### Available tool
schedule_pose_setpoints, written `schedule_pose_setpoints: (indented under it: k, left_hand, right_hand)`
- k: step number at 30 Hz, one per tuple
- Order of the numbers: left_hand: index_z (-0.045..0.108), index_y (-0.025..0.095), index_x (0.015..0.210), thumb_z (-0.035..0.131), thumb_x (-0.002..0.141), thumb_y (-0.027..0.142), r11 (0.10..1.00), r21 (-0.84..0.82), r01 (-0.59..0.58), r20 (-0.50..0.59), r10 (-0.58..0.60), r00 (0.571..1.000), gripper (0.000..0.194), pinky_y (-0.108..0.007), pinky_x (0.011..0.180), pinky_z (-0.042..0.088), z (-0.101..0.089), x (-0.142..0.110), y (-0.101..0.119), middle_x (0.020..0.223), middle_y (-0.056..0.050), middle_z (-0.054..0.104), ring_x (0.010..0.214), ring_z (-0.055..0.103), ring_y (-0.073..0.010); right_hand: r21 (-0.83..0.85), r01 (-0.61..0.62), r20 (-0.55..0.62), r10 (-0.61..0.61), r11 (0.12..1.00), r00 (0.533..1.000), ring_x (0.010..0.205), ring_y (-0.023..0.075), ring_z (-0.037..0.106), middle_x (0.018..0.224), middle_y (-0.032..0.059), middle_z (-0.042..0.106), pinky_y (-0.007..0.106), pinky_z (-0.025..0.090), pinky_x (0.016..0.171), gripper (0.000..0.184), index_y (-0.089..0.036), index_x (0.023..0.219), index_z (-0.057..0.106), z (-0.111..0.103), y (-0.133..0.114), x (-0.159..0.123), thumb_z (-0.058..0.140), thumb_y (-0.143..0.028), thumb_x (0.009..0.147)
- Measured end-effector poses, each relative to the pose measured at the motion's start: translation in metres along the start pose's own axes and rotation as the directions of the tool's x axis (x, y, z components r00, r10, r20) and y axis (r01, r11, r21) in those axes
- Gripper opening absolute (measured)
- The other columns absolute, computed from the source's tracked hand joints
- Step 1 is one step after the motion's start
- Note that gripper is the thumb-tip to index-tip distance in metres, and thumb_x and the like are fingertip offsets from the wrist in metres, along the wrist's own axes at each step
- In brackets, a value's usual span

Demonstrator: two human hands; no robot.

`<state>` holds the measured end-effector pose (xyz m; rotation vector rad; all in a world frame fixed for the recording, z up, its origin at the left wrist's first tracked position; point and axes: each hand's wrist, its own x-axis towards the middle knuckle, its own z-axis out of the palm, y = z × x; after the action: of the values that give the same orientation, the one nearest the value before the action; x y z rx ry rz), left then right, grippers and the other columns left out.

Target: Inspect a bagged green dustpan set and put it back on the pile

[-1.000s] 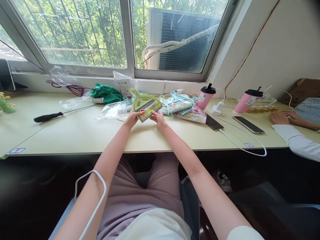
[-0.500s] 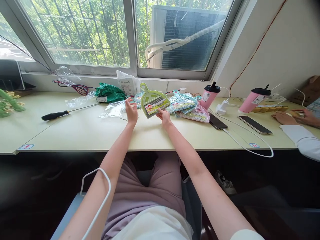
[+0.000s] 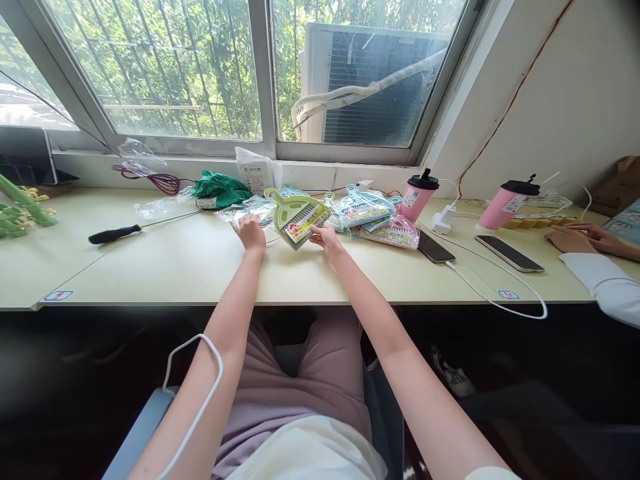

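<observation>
My right hand grips the lower right edge of a green dustpan with a small brush and a printed yellow label card. The dustpan is tilted above the table, its looped handle pointing up and left. My left hand is at the near edge of a crumpled clear plastic bag, fingers curled down on the film; the fingertips are partly hidden. Right of the dustpan lies a pile of wrapped dustpan sets, with blue ones over a pink one.
Behind my left hand are a green crumpled bag and a white packet. A black-handled screwdriver lies left. Pink cups, phones and a white charging cable are right. Another person's hands rest far right.
My left hand has dropped from beside the dustpan to the clear plastic bag, which has shifted back and right. The dustpan has moved slightly left and turned in my right hand.
</observation>
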<state>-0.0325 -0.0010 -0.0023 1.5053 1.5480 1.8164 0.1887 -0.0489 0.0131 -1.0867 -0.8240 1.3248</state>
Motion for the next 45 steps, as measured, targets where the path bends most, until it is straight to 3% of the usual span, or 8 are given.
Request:
schedule_pose_setpoints:
  k: [11,17,22,26,34,39,42,45]
  left_hand:
    - [0.071,0.019,0.104,0.056,0.094,0.012,0.983,0.084,0.162,-0.179,-0.145,0.973,0.019,-0.049,0.124,0.031,-0.015,0.008,0.008,0.129,-0.016,0.069,0.135,0.053,-0.0298]
    - [0.069,0.017,0.102,0.053,0.099,0.019,0.998,-0.009,0.058,-0.318,-0.058,0.946,0.016,-0.048,0.120,0.034,-0.015,0.012,0.007,0.120,-0.018,0.070,0.129,0.058,-0.0332]
    - [0.073,0.019,0.096,0.062,0.095,0.019,0.986,0.006,-0.165,-0.075,0.165,0.983,0.011,-0.047,0.121,0.032,-0.004,0.007,0.010,0.115,-0.015,0.072,0.124,0.059,-0.0327]
    - [0.077,0.023,0.095,0.065,0.095,0.024,0.942,0.038,-0.333,0.145,0.324,0.935,0.013,-0.051,0.122,0.032,0.006,0.000,0.018,0.125,-0.012,0.070,0.133,0.052,-0.0337]
    - [0.075,0.029,0.123,0.081,0.083,0.051,0.906,-0.039,-0.422,0.187,0.422,0.887,0.047,-0.055,0.131,0.013,0.009,-0.013,0.036,0.168,-0.009,0.037,0.161,0.014,-0.0389]
    - [0.040,0.029,0.159,0.085,0.074,0.064,0.934,-0.352,-0.064,0.101,0.106,0.989,0.102,-0.051,0.128,0.023,0.010,-0.006,0.031,0.172,-0.015,0.028,0.163,0.012,-0.0380]
    - [0.054,0.026,0.147,0.080,0.080,0.062,0.802,-0.498,0.329,0.411,-0.116,0.904,0.081,-0.045,0.113,0.046,0.011,0.002,0.025,0.150,-0.016,0.059,0.142,0.054,-0.0341]
    - [0.069,0.021,0.123,0.084,0.077,0.053,0.731,-0.526,0.434,0.558,-0.089,0.825,0.059,-0.036,0.095,0.055,0.012,0.002,0.025,0.123,-0.012,0.075,0.110,0.072,-0.0263]
  right_hand:
    - [-0.137,-0.115,0.086,0.128,0.984,0.988,0.055,0.0118,0.065,0.068,0.0020,0.073,0.024,0.060,0.060,0.014,-0.015,0.086,0.067,0.000,0.002,0.000,0.073,-0.003,0.086]
    - [-0.195,-0.156,0.084,0.175,0.968,0.981,0.054,0.0130,0.066,0.068,0.0042,0.073,0.025,0.060,0.058,0.014,-0.013,0.088,0.069,0.001,0.002,-0.002,0.074,-0.001,0.084]
    - [-0.165,-0.099,0.075,0.113,0.981,0.991,0.058,0.0129,0.067,0.071,0.0035,0.074,0.024,0.061,0.060,0.012,-0.014,0.092,0.069,0.002,0.004,0.000,0.072,-0.004,0.087]
    - [-0.158,-0.067,0.095,0.083,0.985,0.992,0.060,0.0113,0.067,0.072,0.0022,0.074,0.023,0.061,0.063,0.012,-0.016,0.092,0.066,-0.003,0.002,0.002,0.075,-0.009,0.089]
    - [-0.049,-0.070,0.059,0.073,0.996,0.996,0.060,0.0103,0.066,0.072,-0.0005,0.071,0.021,0.059,0.065,0.019,-0.018,0.089,0.063,-0.008,0.001,0.008,0.081,-0.011,0.085]
    - [0.101,-0.022,0.007,0.022,0.995,1.000,0.061,0.0109,0.066,0.072,-0.0019,0.071,0.022,0.060,0.065,0.021,-0.020,0.090,0.063,-0.006,-0.001,0.011,0.082,-0.016,0.085]
    - [0.136,-0.008,0.009,0.007,0.991,1.000,0.060,0.0112,0.066,0.071,-0.0013,0.070,0.023,0.061,0.065,0.021,-0.020,0.089,0.063,-0.006,0.000,0.012,0.083,-0.015,0.084]
    - [0.144,0.004,0.011,-0.005,0.990,1.000,0.061,0.0114,0.066,0.074,-0.0004,0.071,0.025,0.063,0.068,0.022,-0.020,0.088,0.063,-0.007,0.003,0.014,0.083,-0.014,0.083]
